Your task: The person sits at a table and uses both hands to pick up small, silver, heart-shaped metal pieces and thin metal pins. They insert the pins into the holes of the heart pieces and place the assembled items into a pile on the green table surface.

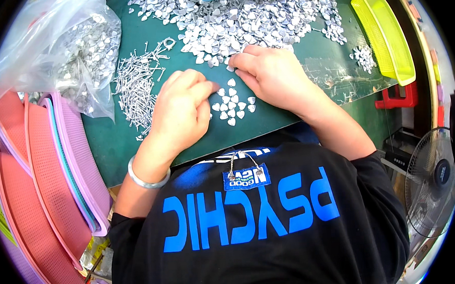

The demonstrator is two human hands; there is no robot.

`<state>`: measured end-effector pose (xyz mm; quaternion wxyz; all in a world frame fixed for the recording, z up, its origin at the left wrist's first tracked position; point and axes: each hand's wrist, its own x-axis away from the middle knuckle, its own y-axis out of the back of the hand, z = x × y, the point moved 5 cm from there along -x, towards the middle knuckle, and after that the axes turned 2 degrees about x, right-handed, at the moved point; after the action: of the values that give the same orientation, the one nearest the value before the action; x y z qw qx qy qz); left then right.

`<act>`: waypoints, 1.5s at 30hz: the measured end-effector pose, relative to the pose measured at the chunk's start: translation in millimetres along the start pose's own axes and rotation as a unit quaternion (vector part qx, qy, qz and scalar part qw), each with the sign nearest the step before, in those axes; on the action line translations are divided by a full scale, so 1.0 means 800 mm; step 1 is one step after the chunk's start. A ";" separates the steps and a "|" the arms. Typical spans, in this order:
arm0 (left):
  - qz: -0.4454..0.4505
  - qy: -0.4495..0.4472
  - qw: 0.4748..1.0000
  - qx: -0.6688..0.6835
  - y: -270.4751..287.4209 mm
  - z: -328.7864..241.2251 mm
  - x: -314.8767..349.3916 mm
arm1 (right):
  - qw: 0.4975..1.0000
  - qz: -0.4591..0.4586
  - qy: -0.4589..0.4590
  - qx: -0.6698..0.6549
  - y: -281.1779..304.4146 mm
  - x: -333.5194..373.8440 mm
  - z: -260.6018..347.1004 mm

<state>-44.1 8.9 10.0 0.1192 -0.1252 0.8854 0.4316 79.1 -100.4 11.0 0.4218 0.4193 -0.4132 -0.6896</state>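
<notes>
A small group of silver heart-shaped metal pieces (230,105) lies on the green tabletop between my hands. My left hand (182,108) is closed at the left of this group, its index finger reaching toward the hearts; whatever its fingers may hold is hidden. On the other side, my right hand (270,75) has its fingers drawn together at the near edge of a large heap of the same hearts (242,25). A single heart shows at those right fingertips. Left of my left hand is a pile of thin silver pins (134,82).
A clear plastic bag (86,57) of metal pieces stands at the far left, above stacked pink and purple perforated baskets (76,155). A yellow-green basket (384,36) sits at the right edge beside a few hearts (364,57). A fan (435,177) stands lower right.
</notes>
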 end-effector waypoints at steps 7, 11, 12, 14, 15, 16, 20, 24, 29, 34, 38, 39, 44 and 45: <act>-0.078 0.072 0.989 -0.101 0.000 0.014 -0.027 | 0.998 0.037 0.024 -0.045 0.005 -0.001 0.002; -0.080 0.071 0.988 -0.114 -0.004 0.019 -0.032 | 0.998 0.019 0.013 -0.054 0.008 -0.003 0.000; -0.083 0.072 0.989 -0.102 -0.004 0.020 -0.031 | 0.998 0.016 0.014 -0.054 0.008 -0.003 0.000; -0.089 0.075 0.990 -0.077 -0.003 0.022 -0.026 | 0.998 0.019 0.014 -0.053 0.008 -0.002 0.001; -0.077 0.076 0.992 -0.072 -0.002 0.020 -0.025 | 0.998 0.025 0.013 -0.052 0.009 -0.002 0.002; -0.065 0.077 0.993 -0.067 0.002 0.017 -0.024 | 0.998 0.031 0.011 -0.051 0.009 -0.002 0.002; -0.037 0.070 0.996 -0.046 0.000 0.019 -0.018 | 0.997 0.057 0.021 -0.050 0.006 -0.001 0.003; -0.020 0.066 0.997 -0.039 -0.001 0.017 -0.020 | 0.996 0.057 0.031 -0.059 0.002 -0.003 0.006; -0.019 0.066 0.997 -0.023 -0.003 0.019 -0.019 | 0.995 0.076 0.030 -0.065 0.006 0.001 0.010; -0.011 0.072 0.997 -0.009 -0.003 0.019 -0.018 | 0.992 0.088 0.058 -0.070 0.023 0.013 0.008; -0.055 0.021 0.997 -0.045 0.001 0.011 -0.019 | 0.984 0.125 0.070 -0.106 0.031 0.020 0.006; -0.060 0.007 0.997 -0.048 0.001 0.009 -0.020 | 0.982 0.134 0.069 -0.116 0.031 0.022 0.003; 0.022 0.003 1.000 0.018 -0.004 0.006 -0.021 | 0.986 0.086 0.020 -0.143 0.027 0.020 -0.013; 0.021 0.013 1.000 0.018 -0.004 0.006 -0.023 | 0.989 0.082 0.002 -0.120 0.023 0.016 -0.014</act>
<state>-25.2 12.9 10.2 0.1012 -0.1096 0.8968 0.4164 90.1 -120.2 21.9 0.5252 0.3318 -0.3597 -0.6962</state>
